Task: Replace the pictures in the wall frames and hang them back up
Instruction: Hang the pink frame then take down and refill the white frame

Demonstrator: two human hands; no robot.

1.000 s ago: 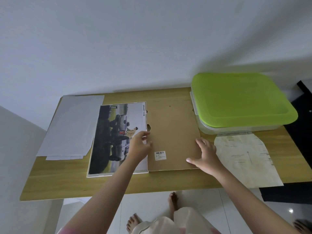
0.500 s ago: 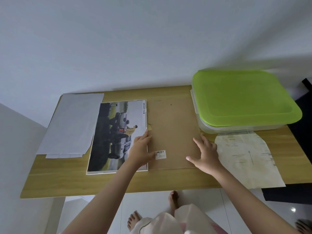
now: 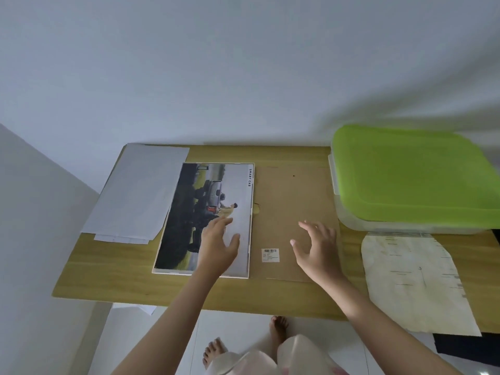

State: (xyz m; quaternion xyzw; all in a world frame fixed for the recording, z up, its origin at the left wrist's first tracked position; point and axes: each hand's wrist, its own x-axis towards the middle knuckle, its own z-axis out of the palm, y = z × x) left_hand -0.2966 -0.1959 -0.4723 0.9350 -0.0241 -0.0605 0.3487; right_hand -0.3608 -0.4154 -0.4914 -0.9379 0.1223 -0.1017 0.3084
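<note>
A white-edged picture frame (image 3: 189, 201) showing a car photo lies flat on the wooden table (image 3: 130, 288). Right beside it lies the brown backing board (image 3: 286, 201) with a barcode sticker. My left hand (image 3: 217, 246) hovers over the picture's lower right part, fingers spread and holding nothing. My right hand (image 3: 318, 246) hovers over the backing board's lower right, fingers loosely spread, also holding nothing.
Several white sheets (image 3: 138, 190) lie at the table's left. A clear box with a green lid (image 3: 414, 171) stands at the back right. A creased printed paper (image 3: 411, 282) hangs over the front right edge. The wall is just behind the table.
My left hand has moved left from the board's edge onto the picture. My right hand has lifted off the board's right edge and shifted left over the board.
</note>
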